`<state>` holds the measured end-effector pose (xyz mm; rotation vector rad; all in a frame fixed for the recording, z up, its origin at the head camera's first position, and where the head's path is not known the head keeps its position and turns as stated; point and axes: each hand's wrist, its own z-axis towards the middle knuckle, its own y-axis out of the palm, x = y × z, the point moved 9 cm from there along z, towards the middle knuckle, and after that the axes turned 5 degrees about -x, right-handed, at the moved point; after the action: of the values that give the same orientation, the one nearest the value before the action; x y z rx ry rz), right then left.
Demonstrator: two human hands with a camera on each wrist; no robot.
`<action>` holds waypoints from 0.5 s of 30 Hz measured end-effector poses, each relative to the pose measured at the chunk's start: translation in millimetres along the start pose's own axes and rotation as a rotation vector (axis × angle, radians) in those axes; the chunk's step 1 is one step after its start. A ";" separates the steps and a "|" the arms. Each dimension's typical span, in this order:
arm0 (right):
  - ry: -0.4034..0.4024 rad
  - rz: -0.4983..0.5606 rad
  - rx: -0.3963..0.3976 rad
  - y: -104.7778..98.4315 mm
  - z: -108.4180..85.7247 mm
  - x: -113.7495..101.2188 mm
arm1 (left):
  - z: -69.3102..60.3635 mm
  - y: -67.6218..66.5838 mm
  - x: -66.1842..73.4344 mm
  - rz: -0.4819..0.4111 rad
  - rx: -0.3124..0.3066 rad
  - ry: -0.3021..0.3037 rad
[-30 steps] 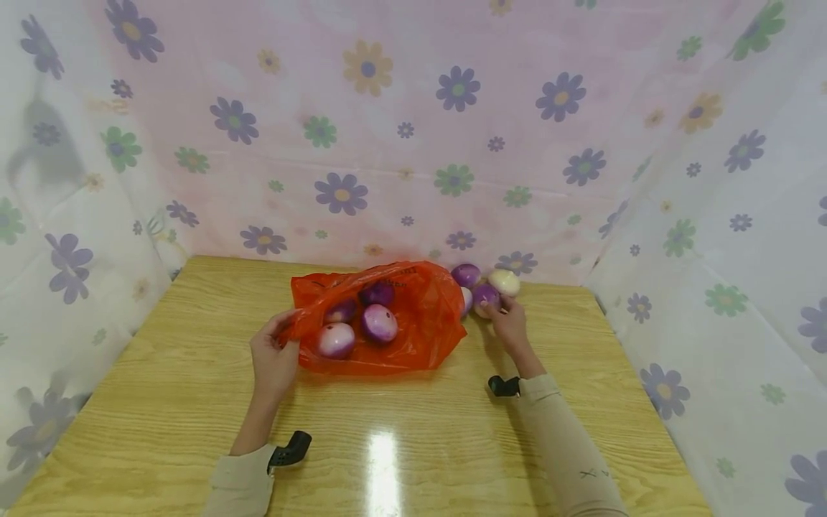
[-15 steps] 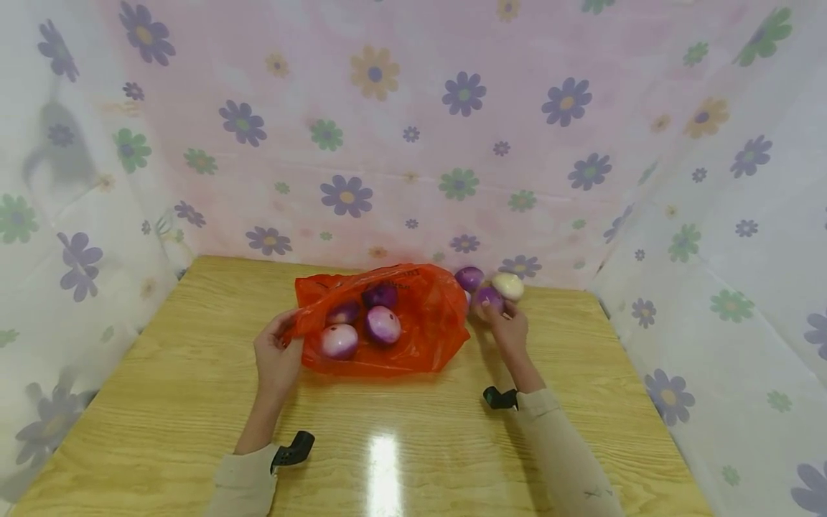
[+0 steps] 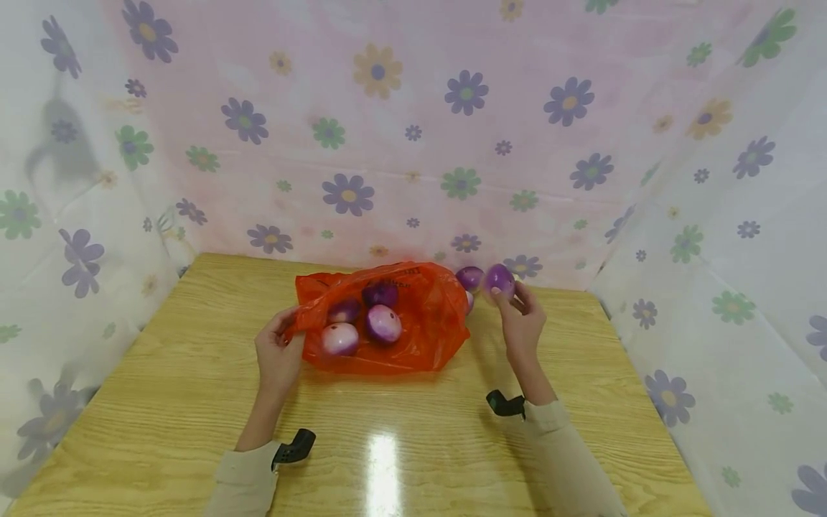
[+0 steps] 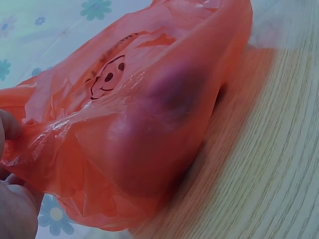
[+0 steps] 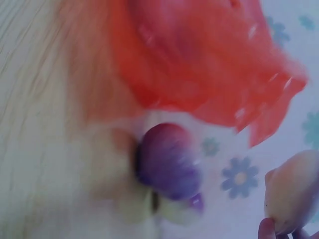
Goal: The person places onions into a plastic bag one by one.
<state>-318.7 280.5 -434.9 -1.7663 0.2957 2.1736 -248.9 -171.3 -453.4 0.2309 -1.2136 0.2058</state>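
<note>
A red plastic bag [image 3: 426, 316] lies on its side with its mouth toward me. Several glossy purple-and-white onions [image 3: 384, 323] rest inside it. My left hand [image 3: 280, 352] pinches the left edge of the bag's mouth; in the left wrist view, its fingers [image 4: 17, 199] grip the gathered plastic [image 4: 35, 149]. To the right of the bag, my right hand [image 3: 525, 327] holds a purple onion [image 3: 499, 282] between thumb and fingers, raised off the table. Beside the bag, another purple onion [image 3: 469, 278] and a partly hidden whitish one [image 3: 469, 303] lie on the table.
The wooden table [image 3: 413, 431] meets a flower-printed cloth wall [image 3: 413, 194] just behind the bag. More of the same cloth stands at both sides. A pale onion behind my right hand is almost fully hidden in the head view.
My right hand has lifted the purple onion from the group by the bag, moving up and slightly right. The left hand keeps its hold on the bag, which has hardly moved.
</note>
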 end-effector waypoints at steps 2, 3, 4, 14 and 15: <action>-0.046 0.010 -0.018 3.5 -4.1 -12.5 | 0.2 -0.2 -0.5 0.000 0.004 0.002; -0.065 0.019 -0.031 5.8 -6.5 -18.1 | 0.3 -0.3 -0.6 0.000 0.006 0.004; -0.076 0.027 -0.043 8.1 -9.4 -23.2 | 0.4 -0.5 -0.8 -0.002 0.010 0.005; -0.146 0.096 -0.218 33.0 -40.9 -60.7 | 0.6 -0.7 -2.0 -0.021 0.026 0.017; -0.144 0.106 -0.231 35.2 -44.3 -62.5 | 0.6 -1.0 -1.9 -0.021 0.028 0.020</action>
<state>-280.3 224.7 -384.8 -1.7325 0.1087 2.4830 -249.8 -172.5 -455.0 0.2654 -1.1886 0.2061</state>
